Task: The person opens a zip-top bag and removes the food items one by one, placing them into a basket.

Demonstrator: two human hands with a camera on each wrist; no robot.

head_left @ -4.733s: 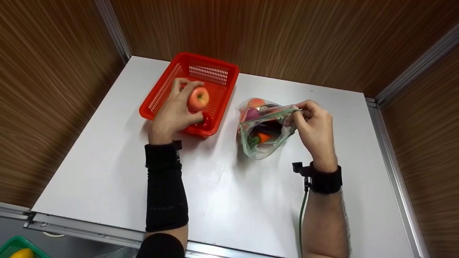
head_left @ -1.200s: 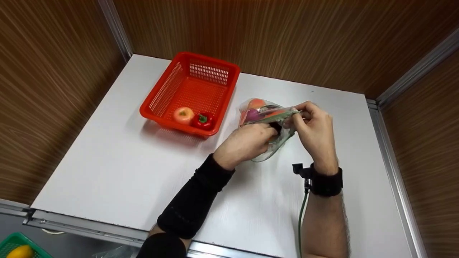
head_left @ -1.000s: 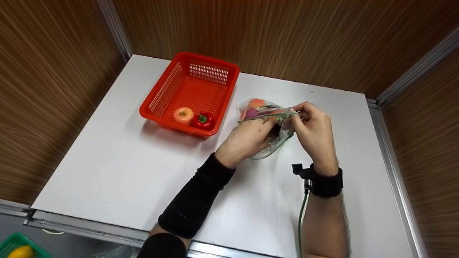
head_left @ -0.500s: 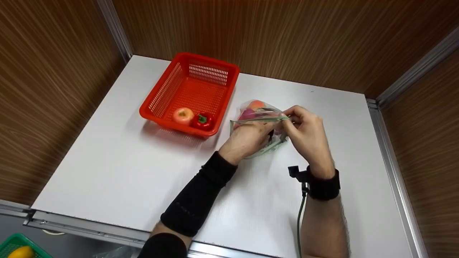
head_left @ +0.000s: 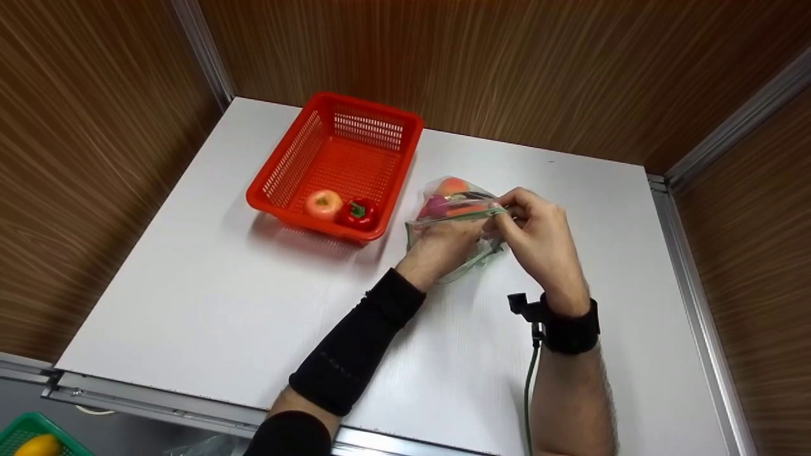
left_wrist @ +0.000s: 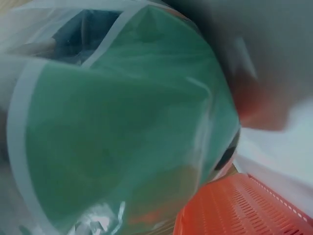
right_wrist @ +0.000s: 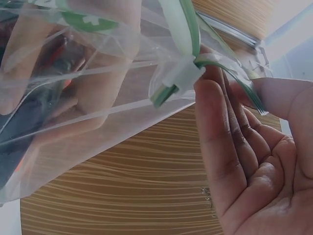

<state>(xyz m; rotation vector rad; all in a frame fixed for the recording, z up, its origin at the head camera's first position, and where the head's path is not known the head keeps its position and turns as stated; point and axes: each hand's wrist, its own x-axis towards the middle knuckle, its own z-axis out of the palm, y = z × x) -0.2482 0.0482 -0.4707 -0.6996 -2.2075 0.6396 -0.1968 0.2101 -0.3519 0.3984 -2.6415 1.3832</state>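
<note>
A clear zip bag with green edging stands right of the red basket. My left hand reaches inside it. Seen through the plastic in the right wrist view, its fingers lie on both sides of a dark eggplant and grip it. A round orange-red item, a purple onion and an orange piece show in the bag. My right hand pinches the bag's zip edge, near a white slider. The bag's green print fills much of the left wrist view.
The red basket holds an apple and a red bell pepper. Brown wood-grain panels stand around the white table. Below its front edge, a green basket holds a yellow item.
The apple has been let go in the red basket. My left hand has moved right into the bag and pushed deeper. My right hand and the zip edge have shifted slightly left.
</note>
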